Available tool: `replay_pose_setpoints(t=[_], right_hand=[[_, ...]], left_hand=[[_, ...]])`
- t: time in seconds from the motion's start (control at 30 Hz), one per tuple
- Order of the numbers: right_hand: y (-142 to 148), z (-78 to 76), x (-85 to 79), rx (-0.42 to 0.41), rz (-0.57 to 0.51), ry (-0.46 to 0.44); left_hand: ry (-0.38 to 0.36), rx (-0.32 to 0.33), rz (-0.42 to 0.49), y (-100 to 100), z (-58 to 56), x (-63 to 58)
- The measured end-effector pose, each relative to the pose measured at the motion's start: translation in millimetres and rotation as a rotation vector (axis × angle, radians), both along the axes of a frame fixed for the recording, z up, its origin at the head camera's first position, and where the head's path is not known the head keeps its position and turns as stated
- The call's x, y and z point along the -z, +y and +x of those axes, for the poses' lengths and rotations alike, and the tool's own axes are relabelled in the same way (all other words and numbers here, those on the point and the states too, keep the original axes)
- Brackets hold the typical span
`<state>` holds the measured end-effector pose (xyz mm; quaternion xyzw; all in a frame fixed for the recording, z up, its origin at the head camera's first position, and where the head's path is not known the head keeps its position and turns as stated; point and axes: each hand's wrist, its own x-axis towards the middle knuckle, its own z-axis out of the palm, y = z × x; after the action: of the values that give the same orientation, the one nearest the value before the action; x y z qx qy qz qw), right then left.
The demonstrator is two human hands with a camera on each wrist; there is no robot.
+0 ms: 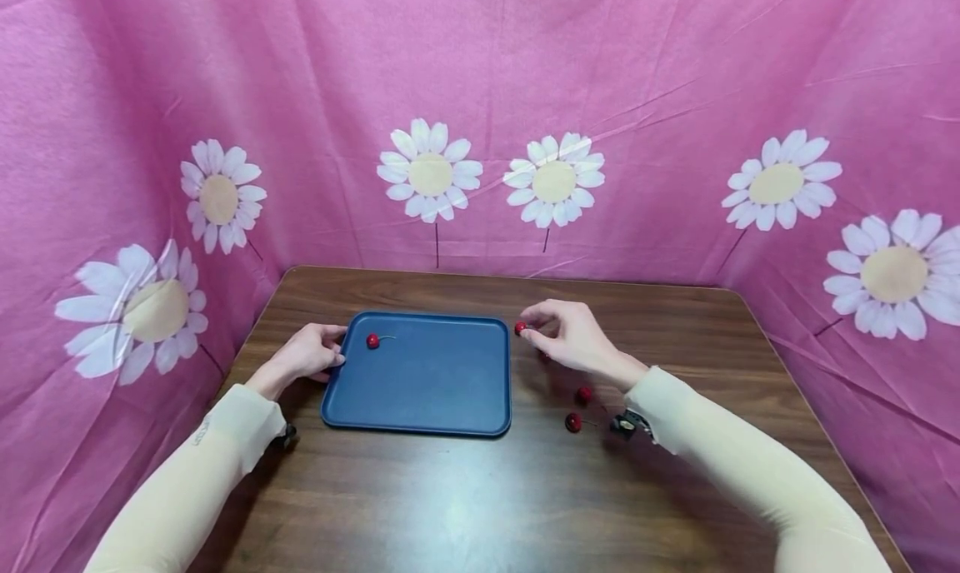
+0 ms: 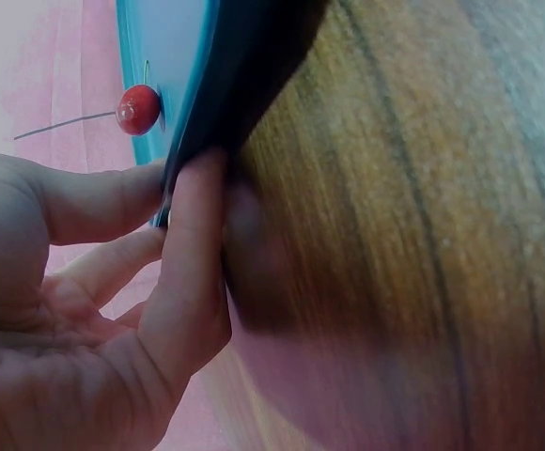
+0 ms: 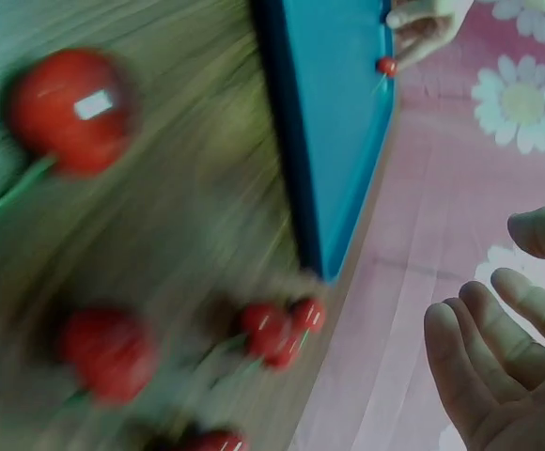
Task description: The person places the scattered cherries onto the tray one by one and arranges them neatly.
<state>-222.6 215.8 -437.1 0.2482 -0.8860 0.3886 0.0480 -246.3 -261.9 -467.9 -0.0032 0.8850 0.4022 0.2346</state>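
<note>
A blue tray (image 1: 420, 381) lies on the wooden table, with one red cherry (image 1: 372, 341) with a stem near its far left corner. My left hand (image 1: 306, 352) grips the tray's left edge; in the left wrist view, the thumb and fingers (image 2: 193, 254) close on the rim from both sides. Beyond the tray's right side, my right hand (image 1: 573, 336) hovers over the table beside a cherry (image 1: 521, 328). The right wrist view shows its fingers (image 3: 456, 362) spread loosely, holding nothing, away from a small cluster of cherries (image 3: 265, 327) by the tray's corner.
Two more cherries, a nearer one (image 1: 573, 422) and one just behind it (image 1: 584, 395), lie right of the tray, close to the right wrist. Pink cloth (image 1: 480, 73) printed with daisies hangs along the table's back and sides.
</note>
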Motion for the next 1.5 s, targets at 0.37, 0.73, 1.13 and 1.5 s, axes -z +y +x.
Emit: replay_pose_setpoints(t=[0.37, 0.73, 1.13, 1.5], right_hand=[[73.8, 22.1, 20.7, 0.153, 0.034, 0.079], [145.4, 52.4, 41.4, 0.209, 0.147, 0.199], [179.3, 69.7, 63.8, 0.213, 0.182, 0.234], [183.2, 66.1, 78.7, 0.197, 0.223, 0.292]], left_hand=[[0.009, 0.004, 0.004, -2.3, 0.6, 1.6], [0.012, 0.01, 0.006, 3.2, 0.6, 4.7], [0.023, 0.026, -0.007, -4.2, 2.0, 2.3], [0.033, 0.031, 0.009, -4.0, 2.2, 2.7]])
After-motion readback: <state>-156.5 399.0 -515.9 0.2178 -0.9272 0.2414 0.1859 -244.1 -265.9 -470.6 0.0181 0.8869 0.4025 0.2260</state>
